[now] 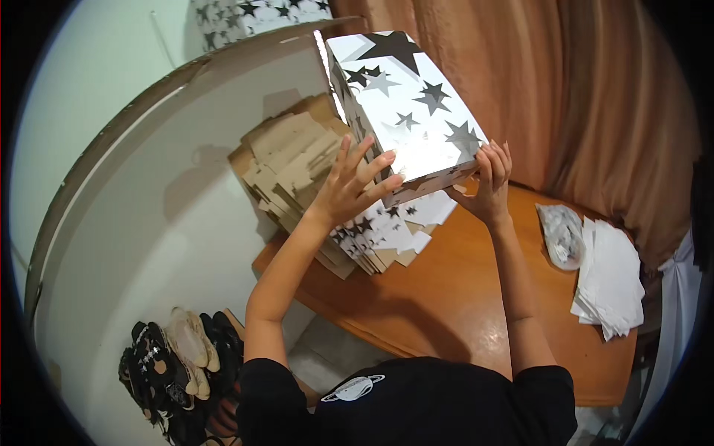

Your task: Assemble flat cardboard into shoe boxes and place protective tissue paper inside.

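Note:
A white gift box printed with black and grey stars is raised at a tilt above the far side of the table. My left hand rests against its left side and near lower corner, fingers spread over the edge. At the near right corner, my right hand grips the box with fingers curled at its edge and the thumb lower down. Between them the two hands hold the box up. Below it lie star-printed flat cardboard pieces, partly hidden by the box and my left hand.
Brown flat cardboard is stacked beside the left wall. The wooden table carries a clear plastic bag and white sheets on the right. Star-printed boxes sit beyond the wall's rim. Shoes are lower left; a brown curtain hangs behind.

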A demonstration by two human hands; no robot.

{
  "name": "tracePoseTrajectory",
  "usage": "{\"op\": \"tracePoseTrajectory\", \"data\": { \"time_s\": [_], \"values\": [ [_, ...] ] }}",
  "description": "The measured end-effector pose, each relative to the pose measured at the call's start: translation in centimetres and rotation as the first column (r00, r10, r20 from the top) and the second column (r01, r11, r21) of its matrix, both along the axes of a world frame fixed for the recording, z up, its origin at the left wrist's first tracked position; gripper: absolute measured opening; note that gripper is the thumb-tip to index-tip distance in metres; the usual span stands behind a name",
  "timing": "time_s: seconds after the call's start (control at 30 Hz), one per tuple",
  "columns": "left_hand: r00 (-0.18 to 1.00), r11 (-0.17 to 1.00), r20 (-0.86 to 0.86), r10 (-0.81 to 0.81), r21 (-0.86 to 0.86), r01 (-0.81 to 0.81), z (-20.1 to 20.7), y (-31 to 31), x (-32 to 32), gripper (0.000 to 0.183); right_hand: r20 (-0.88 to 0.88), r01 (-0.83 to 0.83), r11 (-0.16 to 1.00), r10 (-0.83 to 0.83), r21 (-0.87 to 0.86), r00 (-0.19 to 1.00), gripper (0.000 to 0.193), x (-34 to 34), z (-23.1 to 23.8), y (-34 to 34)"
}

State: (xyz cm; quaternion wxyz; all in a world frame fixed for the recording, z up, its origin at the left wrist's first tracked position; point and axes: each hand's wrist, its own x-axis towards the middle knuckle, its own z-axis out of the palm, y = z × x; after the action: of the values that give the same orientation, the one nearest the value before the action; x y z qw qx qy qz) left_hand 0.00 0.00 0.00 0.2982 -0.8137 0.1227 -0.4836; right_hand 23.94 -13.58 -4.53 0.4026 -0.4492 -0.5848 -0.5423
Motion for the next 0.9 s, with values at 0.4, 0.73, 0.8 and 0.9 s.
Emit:
{"op": "tracePoseTrajectory", "data": {
  "time_s": [0.4, 0.73, 0.8, 0.9],
  "values": [
    [0.978, 0.976, 0.196, 0.069, 0.189, -0.106, 11.7, 4.2, -4.0, 0.054, -0.075, -0.141, 0.954, 0.166, 0.263, 0.983, 0.081, -4.7, 9.8, 10.7],
    [0.937, 0.903, 0.333, 0.106, 0.363, -0.231, 23.9, 10.0, -5.7, 0.056, -0.066, -0.297, 0.879, 0.344, 0.374, 0.937, 0.101, -8.3, 21.2, 18.2],
    [0.933, 0.898, 0.342, 0.116, 0.365, -0.245, 26.6, 10.9, -5.9, 0.058, -0.082, -0.295, 0.874, 0.352, 0.387, 0.932, 0.099, -8.9, 24.0, 20.1],
    [0.912, 0.873, 0.384, 0.142, 0.386, -0.298, 30.1, 12.2, -5.7, 0.065, -0.111, -0.326, 0.866, 0.393, 0.38, 0.913, 0.096, -9.1, 27.8, 22.1]
  ]
}}
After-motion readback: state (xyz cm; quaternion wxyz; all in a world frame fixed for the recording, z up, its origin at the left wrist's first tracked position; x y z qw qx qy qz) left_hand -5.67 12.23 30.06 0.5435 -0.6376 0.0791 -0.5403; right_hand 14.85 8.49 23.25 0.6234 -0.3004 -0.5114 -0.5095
